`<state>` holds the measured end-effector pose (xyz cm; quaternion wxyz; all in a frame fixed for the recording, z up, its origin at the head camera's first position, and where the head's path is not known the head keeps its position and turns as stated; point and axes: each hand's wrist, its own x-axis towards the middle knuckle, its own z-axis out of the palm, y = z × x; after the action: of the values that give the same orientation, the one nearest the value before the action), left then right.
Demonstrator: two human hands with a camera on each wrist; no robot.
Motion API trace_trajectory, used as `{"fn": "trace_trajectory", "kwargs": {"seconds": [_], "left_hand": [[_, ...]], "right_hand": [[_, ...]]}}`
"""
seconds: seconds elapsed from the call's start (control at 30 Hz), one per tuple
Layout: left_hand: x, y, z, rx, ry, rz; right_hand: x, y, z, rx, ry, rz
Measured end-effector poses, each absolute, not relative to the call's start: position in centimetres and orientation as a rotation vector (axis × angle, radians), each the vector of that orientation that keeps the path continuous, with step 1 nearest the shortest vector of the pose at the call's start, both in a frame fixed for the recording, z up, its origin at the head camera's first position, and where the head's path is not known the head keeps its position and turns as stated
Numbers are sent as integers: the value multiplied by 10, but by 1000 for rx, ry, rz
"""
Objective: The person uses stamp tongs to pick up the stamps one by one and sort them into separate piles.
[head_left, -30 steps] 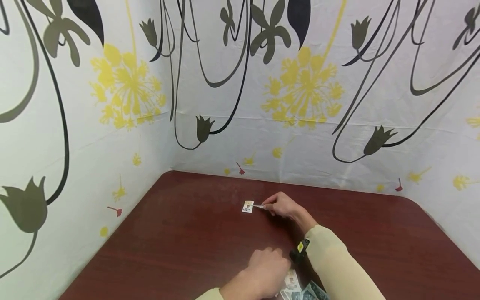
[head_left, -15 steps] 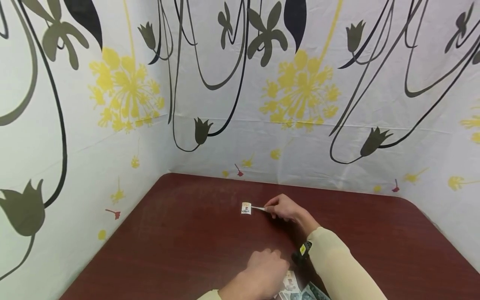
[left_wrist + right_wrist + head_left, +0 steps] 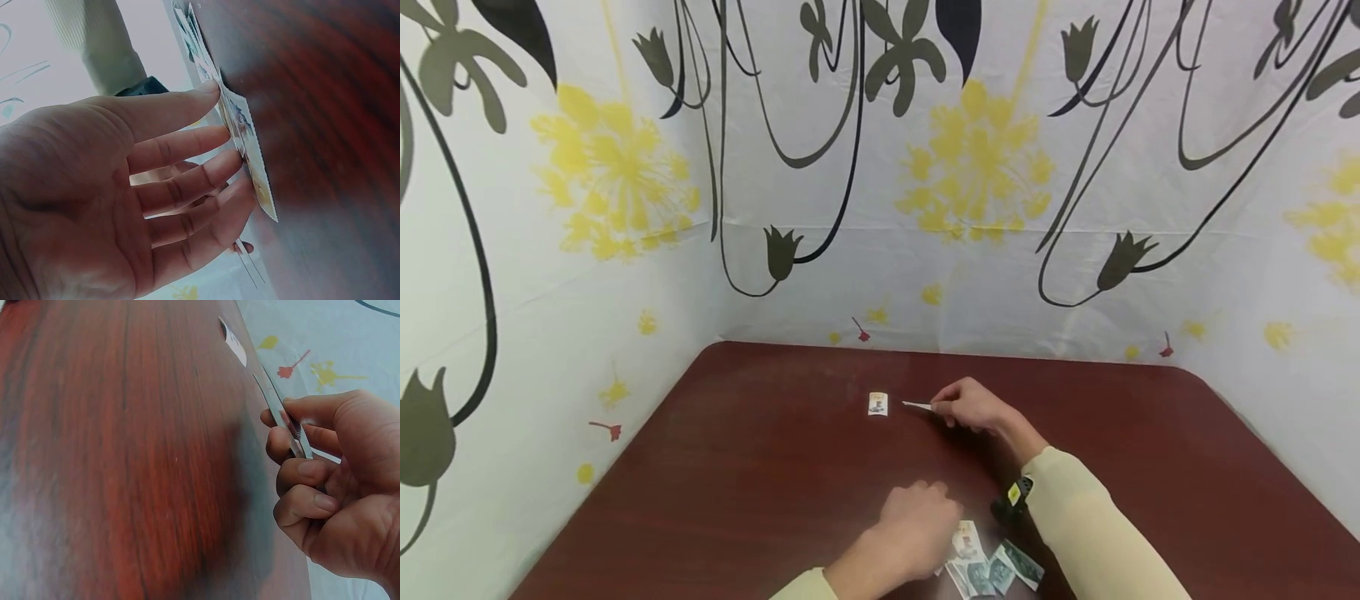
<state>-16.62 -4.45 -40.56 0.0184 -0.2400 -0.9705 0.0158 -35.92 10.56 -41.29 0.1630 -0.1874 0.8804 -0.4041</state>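
My right hand (image 3: 976,406) holds a pair of metal tweezers (image 3: 280,414) between thumb and fingers. The tweezer tips stand apart with nothing between them, a short way right of a single postage stamp (image 3: 877,404). That stamp lies on the far part of the table, and one edge curls up in the right wrist view. Nearer the body, my left hand (image 3: 917,525) rests its fingertips on a loose group of stamps (image 3: 253,147). Its fingers are slightly bent and relaxed. Several stamps (image 3: 973,575) overlap there, partly covered by the hand in the head view.
The dark red-brown wooden table (image 3: 760,467) has rounded far corners. White cloth (image 3: 820,200) with flower prints surrounds it at the back and left. A dark wrist device (image 3: 1018,493) sits at the right cuff.
The tweezers have let go of the single stamp and drawn back a little to the right. The stamp stays lying on the table. My left hand keeps its place on the group, while the head view shifts slightly.
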Motion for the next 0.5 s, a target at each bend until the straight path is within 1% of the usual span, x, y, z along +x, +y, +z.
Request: {"fn": "trace_trajectory", "kwargs": {"seconds": [0.5], "left_hand": [[-166,-45,-406,-756,-2973,41]], "right_hand": [[-348,119,-400,-641,2551,-1136]]}}
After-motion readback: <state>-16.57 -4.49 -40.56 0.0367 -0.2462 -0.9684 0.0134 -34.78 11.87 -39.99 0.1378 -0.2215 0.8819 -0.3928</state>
